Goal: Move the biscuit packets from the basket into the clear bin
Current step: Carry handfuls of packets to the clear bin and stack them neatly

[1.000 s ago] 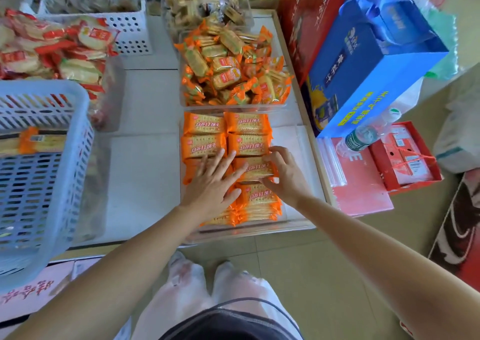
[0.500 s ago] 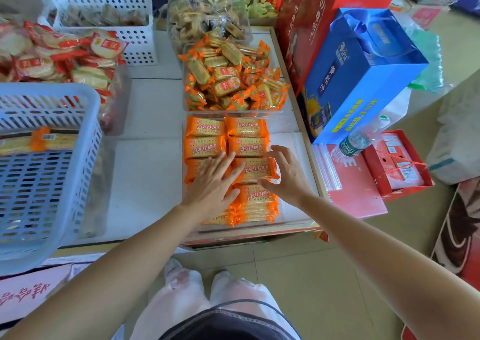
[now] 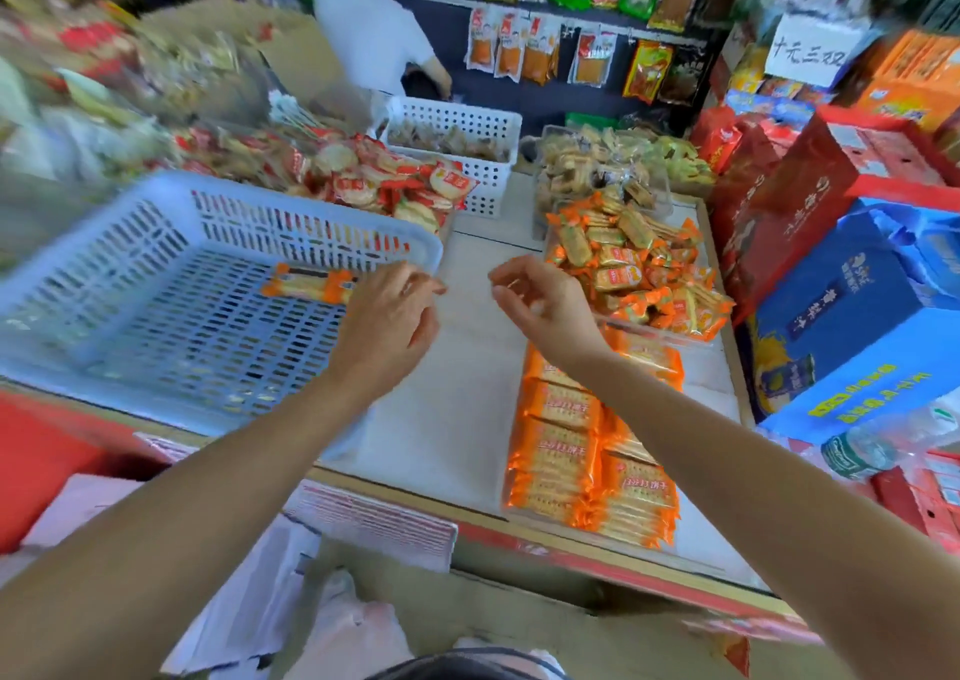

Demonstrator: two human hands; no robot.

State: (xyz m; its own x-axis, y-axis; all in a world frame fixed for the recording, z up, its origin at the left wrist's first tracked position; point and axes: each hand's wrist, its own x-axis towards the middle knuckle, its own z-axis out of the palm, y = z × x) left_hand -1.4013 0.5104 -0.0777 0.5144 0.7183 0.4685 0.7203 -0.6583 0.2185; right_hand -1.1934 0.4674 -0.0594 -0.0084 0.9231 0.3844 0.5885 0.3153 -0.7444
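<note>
Blue box point(image 3: 841, 315), white basket point(image 3: 485, 125), water bottle point(image 3: 857, 453)

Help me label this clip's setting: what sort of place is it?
Most likely a small snack shop: snack packets hang on the back wall, a handwritten sign stands above boxed goods, and wrapped biscuits pile up on the counter.

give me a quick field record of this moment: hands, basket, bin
left hand: empty, fingers loosely curled, at the blue basket's right side
right hand: empty, loosely curled, above the table between basket and bin
basket contents: one biscuit packet left
clear bin: stacked orange packets in rows
task state: unfinished
</note>
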